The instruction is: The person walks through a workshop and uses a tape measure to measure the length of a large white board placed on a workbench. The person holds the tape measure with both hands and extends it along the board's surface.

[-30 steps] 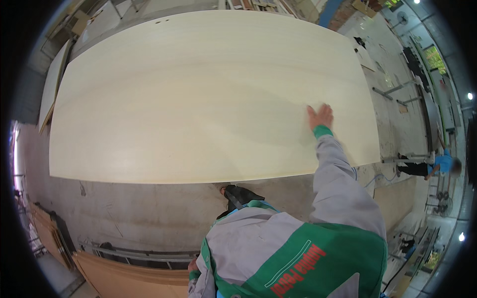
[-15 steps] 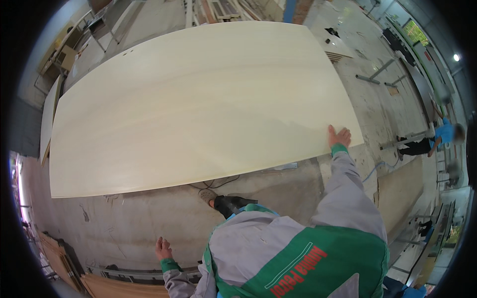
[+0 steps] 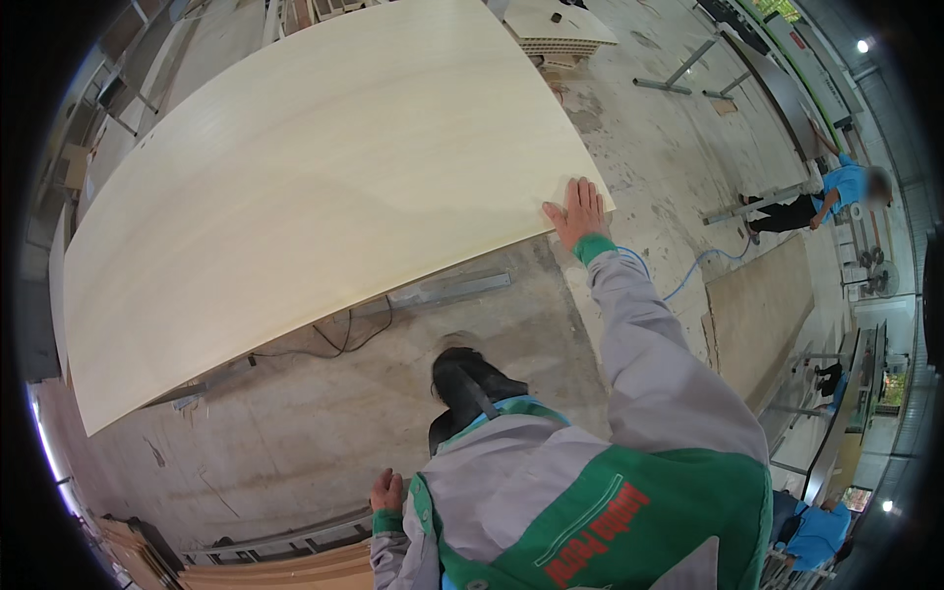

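Pale panel [image 3: 324, 187] is spanning eight to two o'clock; the flat, spread right hand [image 3: 578, 213] is touching its two-o'clock corner, grasping nothing, probably checking the surface; sweeping calls for light contact. Left hand [image 3: 387, 489] is hanging half-curled, apparently empty, at seven.

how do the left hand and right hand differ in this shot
The right hand rests on the pale board near a corner, while the left hand is off it. The right hand reaches well out from the jacket; the left hand is close beside it. The right hand's fingers are extended, whereas the left hand's look loosely bent. Both are bare, with green cuffs.
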A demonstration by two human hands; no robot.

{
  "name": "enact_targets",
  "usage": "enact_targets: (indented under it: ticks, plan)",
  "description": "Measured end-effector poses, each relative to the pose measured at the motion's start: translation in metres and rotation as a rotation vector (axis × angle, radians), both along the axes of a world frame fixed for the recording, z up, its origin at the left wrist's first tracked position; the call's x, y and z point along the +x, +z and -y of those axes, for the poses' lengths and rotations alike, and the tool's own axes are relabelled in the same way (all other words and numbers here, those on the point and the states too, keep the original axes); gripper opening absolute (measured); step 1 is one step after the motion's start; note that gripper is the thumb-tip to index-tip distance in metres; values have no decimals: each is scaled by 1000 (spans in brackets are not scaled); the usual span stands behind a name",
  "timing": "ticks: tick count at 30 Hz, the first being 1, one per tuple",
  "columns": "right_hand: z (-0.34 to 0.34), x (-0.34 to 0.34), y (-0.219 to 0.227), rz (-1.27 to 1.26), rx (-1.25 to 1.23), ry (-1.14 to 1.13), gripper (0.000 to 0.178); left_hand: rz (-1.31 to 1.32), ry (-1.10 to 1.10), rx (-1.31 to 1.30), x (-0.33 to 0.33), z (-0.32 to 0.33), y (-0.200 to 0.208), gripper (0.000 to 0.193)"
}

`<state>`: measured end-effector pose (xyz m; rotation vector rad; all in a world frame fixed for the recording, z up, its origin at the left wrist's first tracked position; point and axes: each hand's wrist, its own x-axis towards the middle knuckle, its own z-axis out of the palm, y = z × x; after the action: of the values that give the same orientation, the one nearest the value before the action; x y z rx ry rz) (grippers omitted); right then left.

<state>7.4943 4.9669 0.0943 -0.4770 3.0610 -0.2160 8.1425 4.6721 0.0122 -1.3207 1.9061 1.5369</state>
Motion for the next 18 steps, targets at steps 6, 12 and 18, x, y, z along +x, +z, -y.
enact_targets:
  ticks: [6, 12, 18]
  plan:
    - [-3, -74, -14, -31, -31, 43, 95, -280, 2, -112, -139, -18, 51, 49]
    - [32, -78, 4, -31, -198, 517, 70, -551, -451, -329, -424, -52, 167, 41]
    - [-92, -117, 2, 120, -932, 424, 32, -658, -651, -732, -687, -101, 181, 57]
